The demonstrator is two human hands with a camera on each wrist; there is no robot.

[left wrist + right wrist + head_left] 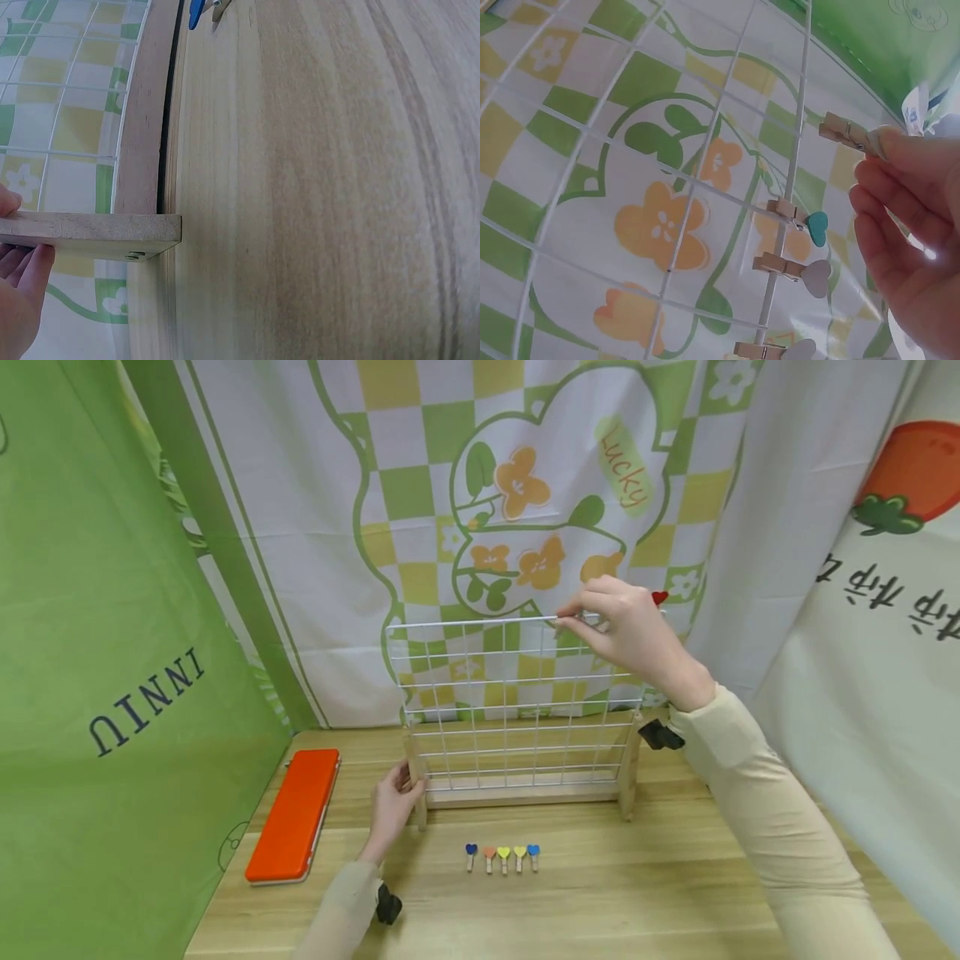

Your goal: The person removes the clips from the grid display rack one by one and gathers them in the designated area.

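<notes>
My right hand point(626, 618) pinches a small wooden clothespin point(846, 133) by its handle end, close to the top wire of a white wire grid point(450, 624). In the right wrist view, that clothespin's jaws point at the wire. Farther along the same wire sit clips with a teal heart point(818, 229) and pale hearts point(817, 279). Behind my right hand a red heart point(659, 598) shows. My left hand point(392, 810) grips the wooden upright point(417, 777) at the grid's left end, thumb and fingers on opposite faces of the wood point(97, 229).
On the wooden table point(600, 893), several heart clothespins point(504, 858) in dark blue, orange, yellow and blue lie in a row before the stand. A flat orange-red case point(294, 814) lies at the left. Patterned curtain point(420, 493) hangs behind the grid, with cloth on both sides.
</notes>
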